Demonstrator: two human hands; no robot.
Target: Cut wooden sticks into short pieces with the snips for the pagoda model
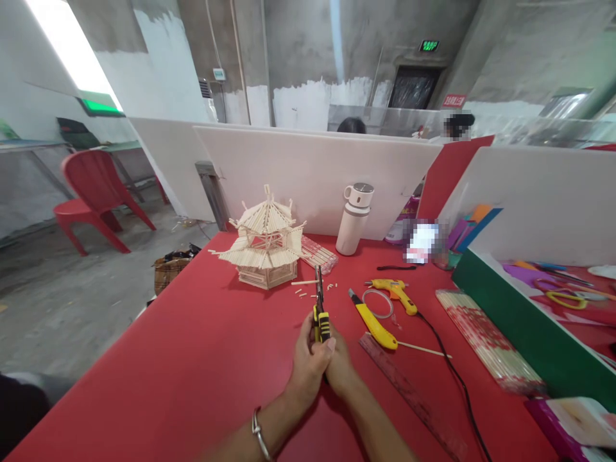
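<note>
My left hand (307, 364) and my right hand (341, 364) are closed together around the yellow-and-black handles of a pair of pliers (324, 326). The metal jaws point away from me, low over the red table. A thin wooden stick (305, 282) lies by the jaws, reaching left; whether they grip it I cannot tell. Several short cut stick pieces (330, 286) are scattered around the tip. Beyond them, to the left, stands a two-tiered pavilion model (267, 247) built of thin sticks. Much of my right fingers is hidden behind the left hand.
Right of my hands lie a yellow utility knife (376, 327), a glue gun (395, 294) with a black cord, a ruler (409, 391) and packed sticks (488, 337). A white bottle (355, 219) stands before the white partition (308, 167). A green box edge (529, 327) borders the right.
</note>
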